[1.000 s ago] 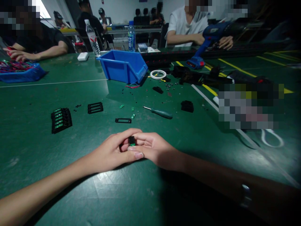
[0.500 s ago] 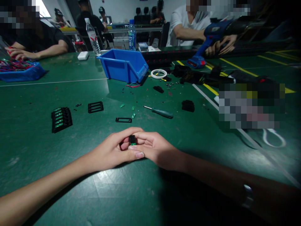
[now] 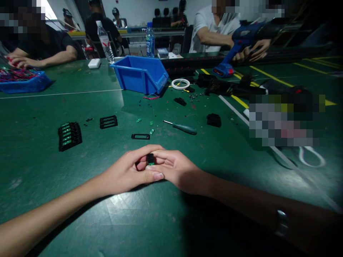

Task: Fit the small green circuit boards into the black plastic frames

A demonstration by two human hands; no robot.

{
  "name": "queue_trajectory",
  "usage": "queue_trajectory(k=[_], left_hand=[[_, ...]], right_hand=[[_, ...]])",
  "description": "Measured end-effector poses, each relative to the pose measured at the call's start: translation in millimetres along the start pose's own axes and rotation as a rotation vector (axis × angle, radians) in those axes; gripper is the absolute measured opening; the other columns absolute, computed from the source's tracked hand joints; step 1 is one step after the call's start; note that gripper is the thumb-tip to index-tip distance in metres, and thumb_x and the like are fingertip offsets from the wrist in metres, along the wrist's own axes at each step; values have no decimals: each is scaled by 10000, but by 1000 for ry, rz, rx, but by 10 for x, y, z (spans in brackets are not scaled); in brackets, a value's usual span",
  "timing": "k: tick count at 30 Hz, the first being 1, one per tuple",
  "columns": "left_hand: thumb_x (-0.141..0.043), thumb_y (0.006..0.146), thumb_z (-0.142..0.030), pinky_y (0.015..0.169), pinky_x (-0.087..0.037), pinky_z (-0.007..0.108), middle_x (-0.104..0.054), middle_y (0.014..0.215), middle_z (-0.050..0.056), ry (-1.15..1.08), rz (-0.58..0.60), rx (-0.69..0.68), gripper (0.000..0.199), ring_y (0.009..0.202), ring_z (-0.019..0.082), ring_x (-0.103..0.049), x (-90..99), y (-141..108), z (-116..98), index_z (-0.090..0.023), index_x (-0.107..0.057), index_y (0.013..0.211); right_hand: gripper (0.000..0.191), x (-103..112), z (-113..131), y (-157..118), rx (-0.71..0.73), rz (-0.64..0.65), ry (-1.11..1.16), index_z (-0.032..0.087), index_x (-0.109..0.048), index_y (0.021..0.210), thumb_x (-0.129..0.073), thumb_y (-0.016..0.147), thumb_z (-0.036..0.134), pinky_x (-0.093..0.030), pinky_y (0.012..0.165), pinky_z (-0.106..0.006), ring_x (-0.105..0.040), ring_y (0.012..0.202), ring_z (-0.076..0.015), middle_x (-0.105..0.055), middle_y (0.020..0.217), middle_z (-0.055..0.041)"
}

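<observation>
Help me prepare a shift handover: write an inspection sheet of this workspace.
Surface: green tabletop, scuffed, with glare.
Work items: black-and-green part in the hands; black block with green inserts at left.
Clutter: screwdriver, loose green pieces, blue bin.
Hands: left hand and right hand cupped together around the part.
Cables: thin wires by the bin; coloured wires in a blue tray.
Surroundings: people and a blue drill farther back.

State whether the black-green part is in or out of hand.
In hand: the left hand and right hand surround the black-green part.
</observation>
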State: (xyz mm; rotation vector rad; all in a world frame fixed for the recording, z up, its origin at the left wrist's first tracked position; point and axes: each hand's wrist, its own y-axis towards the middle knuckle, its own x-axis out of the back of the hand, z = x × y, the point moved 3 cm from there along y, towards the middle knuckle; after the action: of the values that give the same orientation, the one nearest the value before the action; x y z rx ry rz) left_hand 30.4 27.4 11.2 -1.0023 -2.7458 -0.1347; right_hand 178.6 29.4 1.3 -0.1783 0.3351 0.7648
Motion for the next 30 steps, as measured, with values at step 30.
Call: queue_trajectory(k=[30], left_hand=[[-735, 903, -331, 866, -507, 273, -680, 1239, 40, 14, -24, -7, 566, 1059, 200, -647, 14, 1, 22, -280, -537, 1430]], right_hand=[[254, -2, 2, 2, 30, 24, 0, 129, -747, 1106, -612, 897, 76, -508, 1023, -298, -708, 1056, -156, -753, 1117, -73]])
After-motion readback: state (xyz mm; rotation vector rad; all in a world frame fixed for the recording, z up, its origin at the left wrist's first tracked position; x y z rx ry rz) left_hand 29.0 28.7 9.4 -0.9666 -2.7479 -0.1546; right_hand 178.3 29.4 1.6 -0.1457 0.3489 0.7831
